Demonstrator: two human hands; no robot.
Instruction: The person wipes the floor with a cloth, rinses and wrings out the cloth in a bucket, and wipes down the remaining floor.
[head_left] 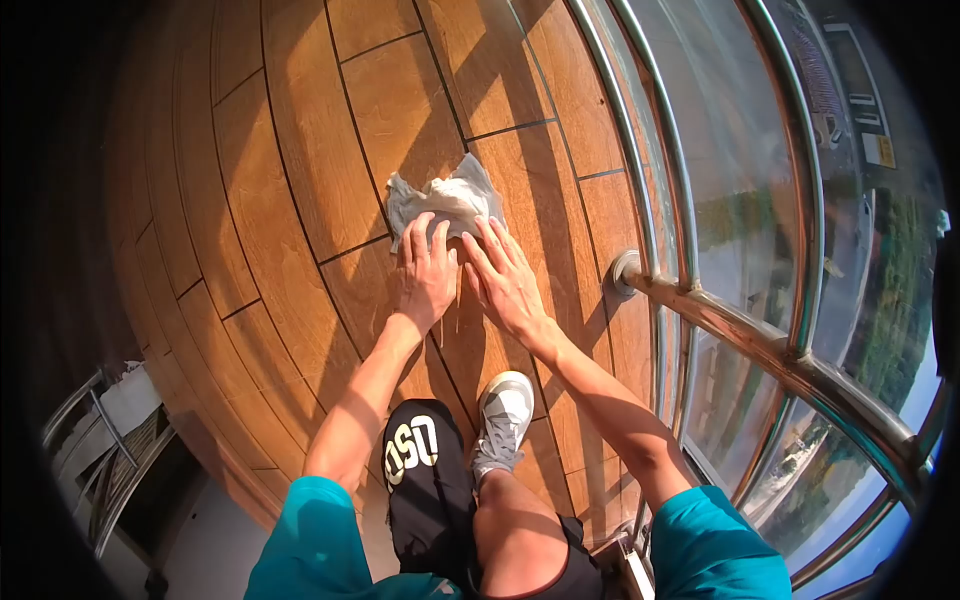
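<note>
A crumpled whitish-grey cloth [455, 195] lies on the brown wood-look tiled floor [390, 110]. The fingertips of my left hand [426, 275] rest on its near edge, the fingers slightly bent and a little apart. Beside it, my right hand [503, 275] reaches the cloth's near right edge with its fingers extended. Both palms face down, and neither hand is wrapped round the cloth. The undersides of the fingers are hidden.
A metal railing [740, 325] with glass behind it runs along the right. My grey-and-white shoe [505, 410] is on the floor below my hands. At the lower left is another curved metal railing [125, 455]. Shadows cross the tiles.
</note>
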